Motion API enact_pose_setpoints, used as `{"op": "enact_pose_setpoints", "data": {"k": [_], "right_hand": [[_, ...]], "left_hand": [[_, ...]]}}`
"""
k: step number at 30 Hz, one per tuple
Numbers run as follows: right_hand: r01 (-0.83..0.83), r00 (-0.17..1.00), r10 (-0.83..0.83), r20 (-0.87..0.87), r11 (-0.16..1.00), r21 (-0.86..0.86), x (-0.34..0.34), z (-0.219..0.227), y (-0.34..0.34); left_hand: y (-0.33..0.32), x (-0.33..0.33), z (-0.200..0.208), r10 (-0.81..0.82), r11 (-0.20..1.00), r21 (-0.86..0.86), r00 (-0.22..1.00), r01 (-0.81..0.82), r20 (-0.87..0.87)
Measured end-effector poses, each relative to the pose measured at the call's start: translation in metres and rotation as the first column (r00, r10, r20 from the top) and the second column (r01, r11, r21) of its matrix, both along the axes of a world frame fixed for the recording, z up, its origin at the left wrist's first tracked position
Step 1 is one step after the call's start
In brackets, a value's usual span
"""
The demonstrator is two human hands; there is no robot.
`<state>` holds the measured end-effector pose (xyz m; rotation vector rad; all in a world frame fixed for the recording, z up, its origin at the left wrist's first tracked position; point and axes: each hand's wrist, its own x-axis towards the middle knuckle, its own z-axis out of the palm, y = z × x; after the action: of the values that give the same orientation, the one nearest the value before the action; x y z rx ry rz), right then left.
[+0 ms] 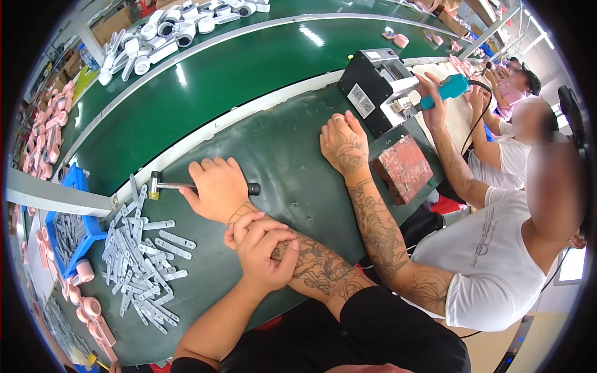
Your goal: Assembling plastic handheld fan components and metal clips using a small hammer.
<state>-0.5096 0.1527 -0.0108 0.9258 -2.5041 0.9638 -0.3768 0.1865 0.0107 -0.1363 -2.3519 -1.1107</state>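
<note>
My right hand [219,189] lies over the handle of a small two-faced mallet [155,185], fingers curled down and thumb beside the handle. The mallet's black and yellow head sticks out to the left, its black grip end to the right. The fingertips are hidden beneath the hand. My left hand [264,252] is wrapped round my tattooed right forearm [320,267], just above the wrist. Left of my hands, a loose pile of flat grey slotted strips [140,267] is spread on the dark green work surface [280,155].
A blue bin [93,233] of grey parts and several pink parts [92,306] stand at left. White parts [165,37] lie beyond the green conveyor [236,68]. At right, a co-worker holds a teal electric screwdriver [444,91] against a black box-shaped device [376,90], near a worn red block [403,168].
</note>
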Motion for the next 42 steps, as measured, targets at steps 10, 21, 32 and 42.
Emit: {"op": "enact_pose_setpoints", "data": {"k": [10,21,32,42], "right_hand": [[-0.013,1.0,0.013,0.021,1.0,0.016,0.0013,0.0045,0.0003],[-0.018,1.0,0.018,-0.011,1.0,-0.001,-0.0009,-0.0001,-0.0013],[-0.023,1.0,0.023,0.0,1.0,0.001,-0.0008,0.0018,0.0],[-0.023,1.0,0.023,0.008,1.0,0.009,-0.0006,0.0017,-0.0004]], "left_hand": [[0.0006,-0.0001,0.0007,0.005,1.0,0.011,1.0,-0.005,-0.016],[0.0001,-0.0003,-0.0012,0.001,1.0,0.025,1.0,0.0,-0.016],[0.0001,-0.001,-0.0011,-0.007,1.0,0.023,1.0,0.007,-0.013],[0.0006,-0.002,-0.0005,-0.002,1.0,0.028,1.0,0.002,-0.017]]}}
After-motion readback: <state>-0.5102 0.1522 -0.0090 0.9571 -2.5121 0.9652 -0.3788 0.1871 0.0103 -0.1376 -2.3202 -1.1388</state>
